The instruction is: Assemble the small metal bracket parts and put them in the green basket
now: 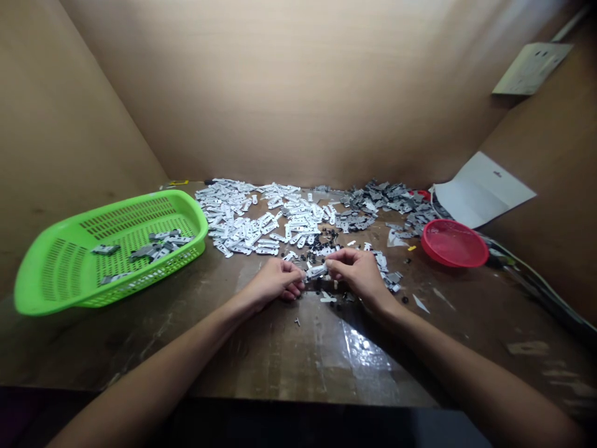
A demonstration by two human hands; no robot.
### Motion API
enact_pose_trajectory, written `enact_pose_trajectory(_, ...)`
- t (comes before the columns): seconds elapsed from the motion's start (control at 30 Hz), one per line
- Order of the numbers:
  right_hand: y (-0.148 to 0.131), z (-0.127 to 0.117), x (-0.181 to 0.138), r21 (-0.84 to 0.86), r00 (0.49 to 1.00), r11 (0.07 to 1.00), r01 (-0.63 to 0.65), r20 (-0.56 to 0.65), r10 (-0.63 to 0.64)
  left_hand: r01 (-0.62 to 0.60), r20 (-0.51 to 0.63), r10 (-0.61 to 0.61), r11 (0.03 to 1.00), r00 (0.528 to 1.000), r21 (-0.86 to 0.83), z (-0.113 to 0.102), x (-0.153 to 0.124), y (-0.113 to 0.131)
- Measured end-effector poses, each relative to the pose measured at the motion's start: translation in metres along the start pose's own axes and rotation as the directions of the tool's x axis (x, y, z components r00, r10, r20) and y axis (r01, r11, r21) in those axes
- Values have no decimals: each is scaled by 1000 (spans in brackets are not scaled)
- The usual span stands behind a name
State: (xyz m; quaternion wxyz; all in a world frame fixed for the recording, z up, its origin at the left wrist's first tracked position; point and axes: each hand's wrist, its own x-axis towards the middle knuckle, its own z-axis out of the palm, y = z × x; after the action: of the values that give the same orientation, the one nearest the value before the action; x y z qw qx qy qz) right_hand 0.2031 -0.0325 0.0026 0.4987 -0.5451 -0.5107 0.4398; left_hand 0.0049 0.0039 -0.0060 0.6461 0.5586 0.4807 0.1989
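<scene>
Between my two hands, just above the table, is a small light-grey metal bracket (316, 271). My left hand (281, 279) pinches its left end with closed fingers. At the other end, the thumb and forefinger of my right hand (357, 271) grip it. Small black round parts (326, 239) lie scattered behind and below the hands. A pile of white metal plates (247, 224) spreads behind my left hand, and darker grey metal pieces (382, 202) are heaped at the back right. The fingertips partly cover the bracket, so its details are hard to make out.
At left stands a bright green basket (51, 261) with several assembled grey pieces in it. A red bowl (454, 244) sits at right, near a white card (485, 190) and cables. A tiny pin (297, 322) lies in front. Wooden walls enclose the table; a socket (532, 68) is mounted at right.
</scene>
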Motion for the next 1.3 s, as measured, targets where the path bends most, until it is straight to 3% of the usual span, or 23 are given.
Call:
enact_pose_trajectory(0.23,1,2,-2,2,1000,1000,-8,-10,8,1,-10,-1,1000,1000,-15,1,-2,3)
enact_pose_trajectory(0.4,2,4,-2,97,998,993,-69,17,67,-6,-17,5,999,1000,-54,0,-3,3)
enact_pose_trajectory(0.6,-3,0,-2,12,998,998,-59,-21,60,-81,-7,81,992,997,-99,-2,-1,0)
enact_pose_trajectory(0.7,-3,-3,0,65,995,993,-101,-9,102,-169,-12,169,983,986,-78,-2,-2,2)
enact_pose_trajectory(0.83,1,-11,6,192,974,959,-209,133,186,-288,-31,286,957,958,-47,0,-6,8)
enact_pose_trajectory(0.97,3,-18,10,141,916,939,-313,306,259,-323,-40,321,945,946,-52,2,-9,11)
enact_pose_trajectory(1.13,2,-13,6,121,941,974,-193,302,149,-327,-33,326,943,945,-65,4,-9,9)
enact_pose_trajectory(1.3,2,3,-1,22,993,1000,-18,119,16,-364,-60,361,931,930,-39,5,-6,5)
